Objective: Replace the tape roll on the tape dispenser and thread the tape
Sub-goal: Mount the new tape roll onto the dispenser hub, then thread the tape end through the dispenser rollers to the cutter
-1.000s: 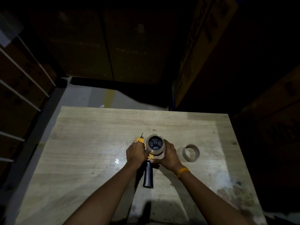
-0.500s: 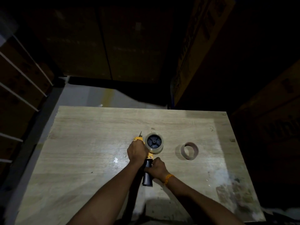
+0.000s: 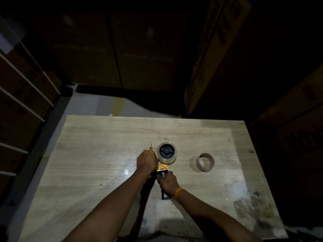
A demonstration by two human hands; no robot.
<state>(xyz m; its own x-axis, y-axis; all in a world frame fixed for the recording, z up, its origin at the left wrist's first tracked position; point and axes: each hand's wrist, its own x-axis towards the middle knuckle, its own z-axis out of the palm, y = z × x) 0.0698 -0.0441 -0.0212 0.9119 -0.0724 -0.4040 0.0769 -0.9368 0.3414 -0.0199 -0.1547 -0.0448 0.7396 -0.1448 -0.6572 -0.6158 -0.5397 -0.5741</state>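
A yellow tape dispenser (image 3: pixel 162 167) with a black handle lies on the wooden table (image 3: pixel 97 154). A clear tape roll (image 3: pixel 167 153) sits on its black hub. My left hand (image 3: pixel 146 160) is closed over the dispenser's front end, beside the roll; a thin blade tip pokes out beyond my knuckles. My right hand (image 3: pixel 167 181) grips the black handle. An empty brown cardboard core (image 3: pixel 204 162) stands on the table to the right, apart from both hands.
Dark cardboard boxes (image 3: pixel 218 49) rise behind and to the right of the table. Shelving with white rails (image 3: pixel 26 95) stands at the left. The table's near right part is stained and dusty (image 3: pixel 253 203).
A second ago my right hand cupped the tape roll. It has since dropped back onto the handle and grips it. My left hand has stayed at the dispenser's front.
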